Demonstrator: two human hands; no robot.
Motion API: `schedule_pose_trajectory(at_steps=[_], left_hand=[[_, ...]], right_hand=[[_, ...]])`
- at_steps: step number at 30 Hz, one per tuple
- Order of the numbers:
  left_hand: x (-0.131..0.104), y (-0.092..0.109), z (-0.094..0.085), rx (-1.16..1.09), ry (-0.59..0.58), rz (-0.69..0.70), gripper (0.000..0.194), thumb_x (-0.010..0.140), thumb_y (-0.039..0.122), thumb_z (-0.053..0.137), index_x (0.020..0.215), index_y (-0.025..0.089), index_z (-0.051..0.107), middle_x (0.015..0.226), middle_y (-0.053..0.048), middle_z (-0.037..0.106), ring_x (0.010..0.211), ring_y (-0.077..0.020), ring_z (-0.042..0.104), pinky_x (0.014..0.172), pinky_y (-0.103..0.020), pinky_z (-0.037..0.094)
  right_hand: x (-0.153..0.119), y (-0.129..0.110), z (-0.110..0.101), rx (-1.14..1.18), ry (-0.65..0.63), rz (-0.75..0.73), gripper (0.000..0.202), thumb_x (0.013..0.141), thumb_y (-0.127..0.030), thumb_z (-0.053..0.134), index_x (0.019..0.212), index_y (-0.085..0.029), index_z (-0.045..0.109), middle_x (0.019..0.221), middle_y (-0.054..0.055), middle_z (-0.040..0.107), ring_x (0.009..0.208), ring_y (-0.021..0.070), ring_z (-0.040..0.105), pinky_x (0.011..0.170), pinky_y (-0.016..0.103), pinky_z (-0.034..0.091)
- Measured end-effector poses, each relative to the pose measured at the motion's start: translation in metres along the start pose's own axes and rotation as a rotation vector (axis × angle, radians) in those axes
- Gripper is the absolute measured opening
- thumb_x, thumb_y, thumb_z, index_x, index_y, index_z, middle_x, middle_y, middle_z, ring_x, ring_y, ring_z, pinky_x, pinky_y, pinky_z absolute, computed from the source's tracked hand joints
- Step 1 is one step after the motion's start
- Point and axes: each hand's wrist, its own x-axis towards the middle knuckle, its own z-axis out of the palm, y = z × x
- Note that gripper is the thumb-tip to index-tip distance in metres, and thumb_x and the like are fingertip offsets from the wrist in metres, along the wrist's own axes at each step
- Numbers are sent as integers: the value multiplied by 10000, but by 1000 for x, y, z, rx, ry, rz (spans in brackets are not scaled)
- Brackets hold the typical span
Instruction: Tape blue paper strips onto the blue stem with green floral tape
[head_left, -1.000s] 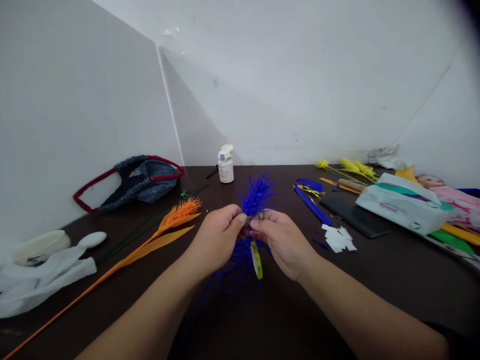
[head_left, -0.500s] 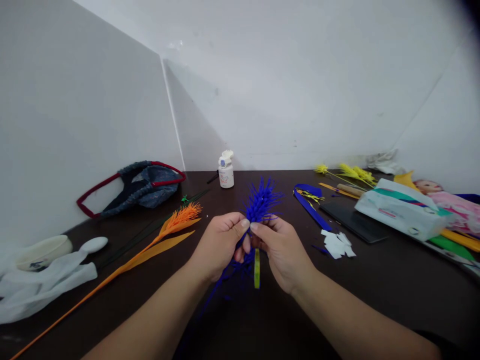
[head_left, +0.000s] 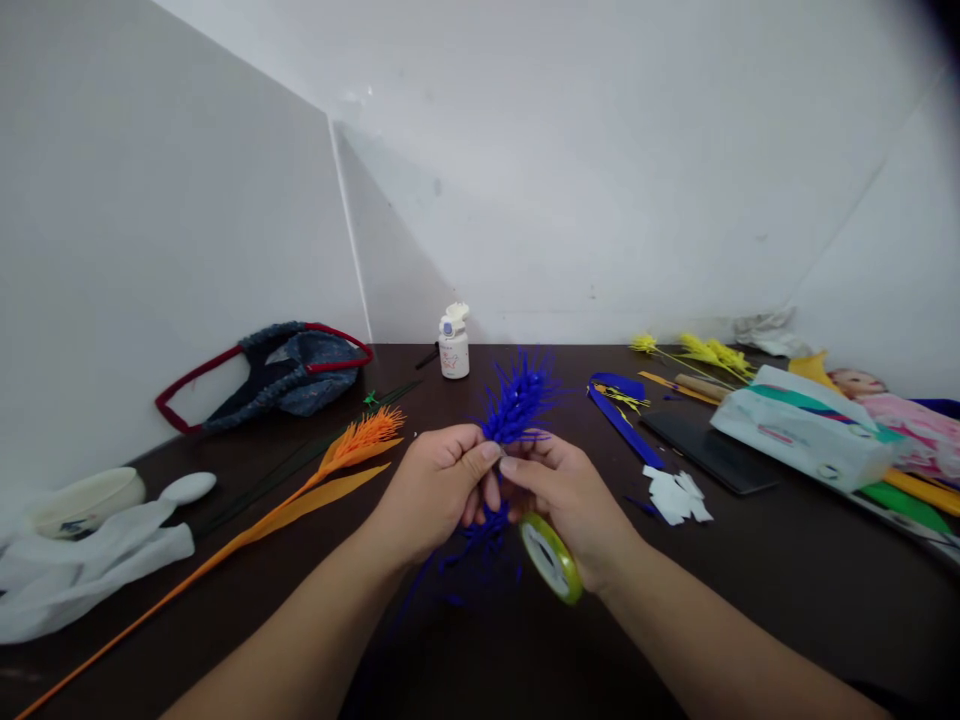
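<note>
The blue spike [head_left: 517, 400] stood above the bench [head_left: 600, 650] at the centre of the view, its bristled head uppermost and inclined slightly to the right. The left hand [head_left: 450, 475] was clamped on the base of the spike between thumb and fingers. The right hand [head_left: 566, 495] had its thumb beside the same base, with the fingers curled behind; whether these were clamped on the base or on a length of tape could not be told. The principal change concerned the tape roll [head_left: 564, 562]. Half a second earlier it hung nearly edge-on below the fingers; it now lay farther right, beneath the right hand, tilted and with its open centre exposed. Both thumbs stayed close together at the base, so the working point was judged unchanged while the roll swung. This indicated a roll free to turn, and the tape's lead into the base was therefore judged to have shifted in angle. Loose blue strands [head_left: 484, 535] showed below the hands. The orange spike [head_left: 369, 432] and white paper pieces [head_left: 675, 495] remained on the bench, well apart from the work.
</note>
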Motion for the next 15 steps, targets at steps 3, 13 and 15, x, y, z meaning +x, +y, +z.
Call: schedule_pose_trajectory(at_steps=[3,13,15], left_hand=[[0,3,-4,-7,8,25,293,828,310,478,577,157,493,439,21,544,324,-55,425,353,-172,310],[5,3,-20,-165,4,-5,259,834,311,465,646,141,522,472,37,529,336,-44,414,367,-171,266],[8,0,-21,-202,52,6,242,830,312,470,670,139,529,478,37,531,345,-48,428,368,-170,250]], right_hand=[[-4,-1,-1,-27,-149,85,123,713,-263,635,743,-167,564,635,0,594,583,118,543,505,228,381],[-12,-12,-12,64,-11,21,197,704,-298,697,806,-189,568,561,-48,548,438,54,433,427,175,316],[-17,-15,-9,85,31,-15,202,700,-287,702,816,-206,558,562,-49,557,442,61,460,435,177,337]])
